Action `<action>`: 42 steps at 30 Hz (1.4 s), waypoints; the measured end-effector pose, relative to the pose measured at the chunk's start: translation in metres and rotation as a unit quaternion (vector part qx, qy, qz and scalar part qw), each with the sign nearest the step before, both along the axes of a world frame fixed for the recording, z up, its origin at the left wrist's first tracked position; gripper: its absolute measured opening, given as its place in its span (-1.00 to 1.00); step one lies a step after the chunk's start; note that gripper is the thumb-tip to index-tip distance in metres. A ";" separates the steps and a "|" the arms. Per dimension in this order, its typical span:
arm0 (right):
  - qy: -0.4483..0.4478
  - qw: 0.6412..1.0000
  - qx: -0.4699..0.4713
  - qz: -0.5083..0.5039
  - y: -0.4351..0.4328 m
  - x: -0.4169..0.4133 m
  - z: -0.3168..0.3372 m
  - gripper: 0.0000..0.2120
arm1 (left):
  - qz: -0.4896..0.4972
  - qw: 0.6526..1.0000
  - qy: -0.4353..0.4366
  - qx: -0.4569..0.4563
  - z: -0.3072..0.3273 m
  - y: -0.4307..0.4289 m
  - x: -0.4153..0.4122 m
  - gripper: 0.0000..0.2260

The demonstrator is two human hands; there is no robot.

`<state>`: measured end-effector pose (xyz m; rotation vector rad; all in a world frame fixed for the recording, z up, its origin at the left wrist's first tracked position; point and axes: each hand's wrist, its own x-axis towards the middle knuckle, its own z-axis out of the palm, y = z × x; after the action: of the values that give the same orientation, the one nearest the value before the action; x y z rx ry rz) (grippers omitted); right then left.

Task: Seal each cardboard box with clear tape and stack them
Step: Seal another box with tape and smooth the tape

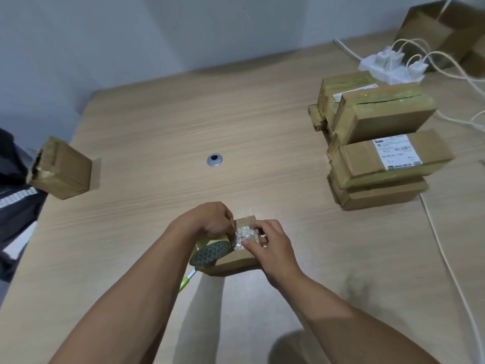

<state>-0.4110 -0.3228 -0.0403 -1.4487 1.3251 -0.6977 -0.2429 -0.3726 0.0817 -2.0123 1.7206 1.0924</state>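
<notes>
Two bare forearms were stretched in from the near edge, and both hands were brought together over a small cardboard box (pixel 236 261), which was set on the table (pixel 157 122) just ahead of the person, near the front middle. The left hand (pixel 212 219) was curled over a tape roll (pixel 210 252), stood on edge against the box's left end; a honeycomb pattern was shown on its near face. The right hand (pixel 273 245) was closed round the box's right end, with the thumb pressed down on a crinkled clear tape strip (pixel 245 236) drawn from the roll across the lid. The box was plain brown, low and oblong, and no print could be made out on it. A green-and-white handle (pixel 185 281) was partly hidden by the left forearm; its tool could not be told.

At the right, a stack of boxes (pixel 378 164) was piled unevenly, glossy with tape. A white shipping label (pixel 397 153) with a barcode was stuck on one, its writing too small to be read. A lone taped box (pixel 63 169) was stood at the left edge.

The surface was pale wood-grain laminate, pierced by a metal grommet (pixel 214 160). A white power strip (pixel 388 65) with chargers and trailing cables was laid at the far right, before an open carton (pixel 446 30). Plain grey-white walls were seen behind.
</notes>
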 end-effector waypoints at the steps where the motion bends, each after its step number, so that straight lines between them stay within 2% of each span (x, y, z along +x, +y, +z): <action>1: -0.007 1.000 0.011 -0.007 0.000 0.000 0.000 -0.73 | -0.005 1.000 0.001 0.002 -0.001 0.000 -0.002 -0.86; 3: -0.031 0.999 0.030 -0.016 -0.001 -0.001 0.001 -0.75 | -0.012 1.000 0.002 0.005 -0.001 -0.001 -0.006 -0.84; 7: -0.093 0.992 0.087 -0.027 -0.003 -0.005 0.002 -0.75 | -0.014 1.000 0.008 0.011 -0.002 -0.007 -0.017 -0.96; 10: -0.146 0.980 0.135 -0.020 -0.006 -0.012 0.006 -0.79 | -0.019 1.000 -0.014 0.014 -0.007 -0.010 -0.025 -0.84; 12: -0.163 0.972 0.167 -0.004 -0.008 -0.018 0.009 -0.74 | -0.020 0.999 -0.029 0.018 -0.011 -0.012 -0.029 -0.77; 17: -0.214 0.944 0.250 -0.004 -0.013 -0.027 0.018 -0.69 | -0.038 0.997 -0.059 0.023 -0.016 -0.018 -0.033 -0.73; 21: -0.193 0.956 0.220 0.011 -0.014 -0.027 0.019 -0.72 | -0.050 0.995 -0.073 0.035 -0.017 -0.021 -0.035 -0.74; 27: -0.149 0.969 0.194 -0.040 -0.019 -0.021 0.005 -0.77 | -0.046 0.995 -0.082 0.041 -0.019 -0.022 -0.037 -0.75; 31: -0.107 0.969 0.217 -0.059 -0.019 -0.017 0.003 -0.75 | -0.044 0.993 -0.095 0.046 -0.019 -0.022 -0.041 -0.73; 34: -0.100 0.961 0.252 -0.062 -0.018 -0.013 0.005 -0.74 | -0.039 0.993 -0.104 0.035 -0.020 -0.021 -0.044 -0.81; 39: -0.100 0.947 0.290 -0.093 -0.017 -0.005 0.002 -0.75 | -0.024 0.993 -0.114 0.008 -0.022 -0.020 -0.047 -0.73; 42: -0.053 0.949 0.287 -0.121 -0.017 0.000 -0.002 -0.77 | -0.018 0.994 -0.108 -0.008 -0.022 -0.019 -0.047 -0.72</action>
<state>-0.4114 -0.3396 -0.0421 -0.7812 1.4791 -0.4774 -0.2897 -0.3913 0.0593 -2.0162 1.6524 0.8174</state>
